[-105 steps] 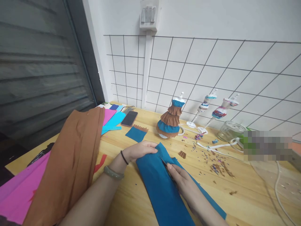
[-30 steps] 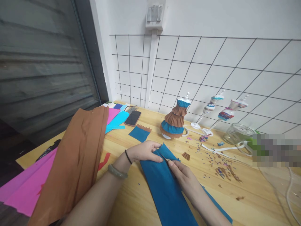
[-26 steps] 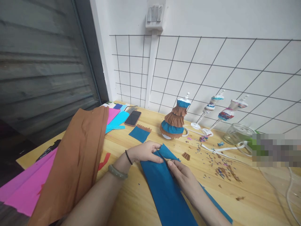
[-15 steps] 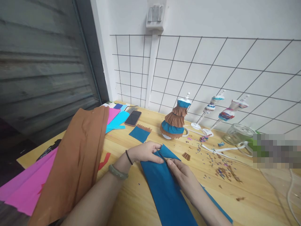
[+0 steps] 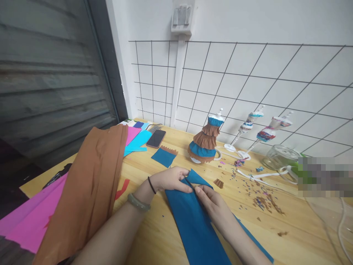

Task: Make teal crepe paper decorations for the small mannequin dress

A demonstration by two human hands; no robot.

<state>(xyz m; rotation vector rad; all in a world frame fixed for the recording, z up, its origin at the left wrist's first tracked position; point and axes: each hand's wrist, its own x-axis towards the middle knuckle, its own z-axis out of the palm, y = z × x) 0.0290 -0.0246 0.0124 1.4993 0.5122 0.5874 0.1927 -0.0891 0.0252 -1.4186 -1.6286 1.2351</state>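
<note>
A long sheet of blue crepe paper (image 5: pixel 193 228) runs from the front edge of my view up to my hands. My left hand (image 5: pixel 175 178) pinches its far end between thumb and fingers. Closed around small scissors, my right hand (image 5: pixel 208 197) is at the paper's right side; their dark, thin blades (image 5: pixel 189 183) lie along a slit near my left thumb, and the handles are hidden by my fingers. A narrow blue flap (image 5: pixel 200 177) stands apart beyond the slit. Behind the hands stands a small dress form (image 5: pixel 205 136) in brown and blue ruffles.
Brown crepe paper (image 5: pixel 91 176) and pink sheets (image 5: pixel 38 217) lie at the left. A phone (image 5: pixel 156 138) and a blue-brown piece (image 5: pixel 164 156) are farther back. Paper scraps (image 5: pixel 264 202), two slim dress forms (image 5: pixel 271 129) and a glass jar (image 5: pixel 282 156) are at the right.
</note>
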